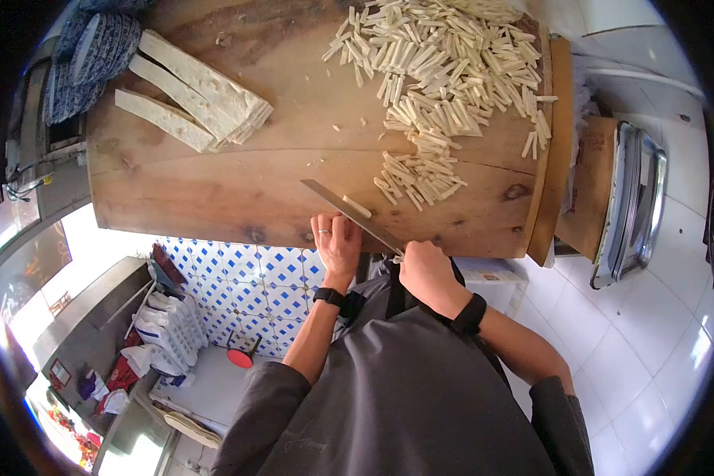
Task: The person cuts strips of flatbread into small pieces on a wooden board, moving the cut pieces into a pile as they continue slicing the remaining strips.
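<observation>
From the head camera, looking down: a person in a dark top stands at a wooden desk (238, 186). The right hand (430, 274) has its fingers clenched round the handle end of a long knife (353, 214), held near the desk's front edge. The blade slants away toward the left, its tip over the wood. The left hand (338, 244), with a ring on one finger and a black band at the wrist, is at the near side of the blade, fingers bent; whether they grasp anything, I cannot tell.

Just beyond the blade lies a single pale stick (357, 206). Farther off and to the right, a small cluster of cut sticks (419, 178) leads up to a large, loose heap of sticks (452, 67) at the desk's far right. At the far left, long, flat pale strips (202, 91) lie slantwise, some stacked, their ends by a blue patterned cloth (103, 47).

Right of the desk are metal trays (636, 202); below left, a red round seat (239, 358) stands near blue-and-white tiles (250, 293).
</observation>
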The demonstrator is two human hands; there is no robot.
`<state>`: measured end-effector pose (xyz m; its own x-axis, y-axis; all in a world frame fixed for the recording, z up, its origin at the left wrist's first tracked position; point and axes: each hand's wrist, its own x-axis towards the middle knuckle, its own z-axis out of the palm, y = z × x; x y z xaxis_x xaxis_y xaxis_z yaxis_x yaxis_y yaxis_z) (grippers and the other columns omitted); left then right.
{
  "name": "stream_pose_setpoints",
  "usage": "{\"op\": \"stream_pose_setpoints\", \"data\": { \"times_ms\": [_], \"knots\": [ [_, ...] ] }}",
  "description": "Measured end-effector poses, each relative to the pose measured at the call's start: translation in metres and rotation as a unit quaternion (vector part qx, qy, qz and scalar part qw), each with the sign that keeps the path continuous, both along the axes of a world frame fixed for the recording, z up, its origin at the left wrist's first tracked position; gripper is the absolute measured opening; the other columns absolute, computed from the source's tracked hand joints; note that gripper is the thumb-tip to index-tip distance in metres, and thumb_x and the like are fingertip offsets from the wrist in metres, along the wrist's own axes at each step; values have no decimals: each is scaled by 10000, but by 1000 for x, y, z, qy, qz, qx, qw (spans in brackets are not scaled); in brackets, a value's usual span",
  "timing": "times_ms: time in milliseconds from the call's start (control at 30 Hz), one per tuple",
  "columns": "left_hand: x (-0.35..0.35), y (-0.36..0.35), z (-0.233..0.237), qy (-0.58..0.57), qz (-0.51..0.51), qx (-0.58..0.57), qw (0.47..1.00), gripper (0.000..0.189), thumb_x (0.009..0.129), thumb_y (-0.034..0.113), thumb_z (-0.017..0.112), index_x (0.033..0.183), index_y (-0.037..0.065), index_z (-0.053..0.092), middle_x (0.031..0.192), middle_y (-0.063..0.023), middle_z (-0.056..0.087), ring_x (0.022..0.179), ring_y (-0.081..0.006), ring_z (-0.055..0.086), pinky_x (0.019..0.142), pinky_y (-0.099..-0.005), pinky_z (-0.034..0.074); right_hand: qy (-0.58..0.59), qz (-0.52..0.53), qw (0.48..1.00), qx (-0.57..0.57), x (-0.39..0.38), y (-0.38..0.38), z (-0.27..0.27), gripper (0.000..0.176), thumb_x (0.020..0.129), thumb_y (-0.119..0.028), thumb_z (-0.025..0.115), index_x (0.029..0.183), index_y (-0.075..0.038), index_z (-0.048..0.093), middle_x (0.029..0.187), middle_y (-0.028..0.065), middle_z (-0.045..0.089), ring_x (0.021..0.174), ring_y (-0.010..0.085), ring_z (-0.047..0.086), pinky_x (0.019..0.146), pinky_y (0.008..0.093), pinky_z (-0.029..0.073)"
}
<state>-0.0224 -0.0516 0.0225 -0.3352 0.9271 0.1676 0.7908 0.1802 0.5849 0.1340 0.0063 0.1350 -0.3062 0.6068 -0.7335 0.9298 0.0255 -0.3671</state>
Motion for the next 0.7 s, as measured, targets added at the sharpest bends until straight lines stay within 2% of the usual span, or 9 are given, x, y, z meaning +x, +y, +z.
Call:
{"op": "stream_pose_setpoints", "data": {
  "times_ms": [267,433,533,700],
  "knots": [
    [-3,2,-1,-15,-3,4,1000,240,655,-27,721,832,57,582,911,-92,558,804,-313,516,690,-405,466,-17,-2,999,-34,-22,15,-7,117,766,-75,620,795,39,627,813,260,653,799,421,664,696,490,546],
    [-4,1,-5,-36,6,1,999,227,649,-27,716,812,55,581,917,-89,572,771,-305,517,682,-403,463,-31,-3,999,-20,-44,26,-18,114,764,-86,632,809,18,627,822,241,656,814,414,665,699,492,546],
    [-5,1,-6,-45,3,4,999,225,641,-27,710,802,54,574,915,-91,571,763,-306,513,675,-403,459,-47,1,999,-9,-55,21,-42,122,756,-101,648,816,5,633,822,229,660,814,408,667,703,485,549],
    [-4,-4,-9,-20,4,-19,1000,224,622,-27,691,789,57,568,905,-96,564,773,-310,509,673,-409,456,-22,-4,999,29,-70,20,-54,112,746,-105,655,791,-4,647,808,221,663,805,395,674,697,463,557]
  ]
}}
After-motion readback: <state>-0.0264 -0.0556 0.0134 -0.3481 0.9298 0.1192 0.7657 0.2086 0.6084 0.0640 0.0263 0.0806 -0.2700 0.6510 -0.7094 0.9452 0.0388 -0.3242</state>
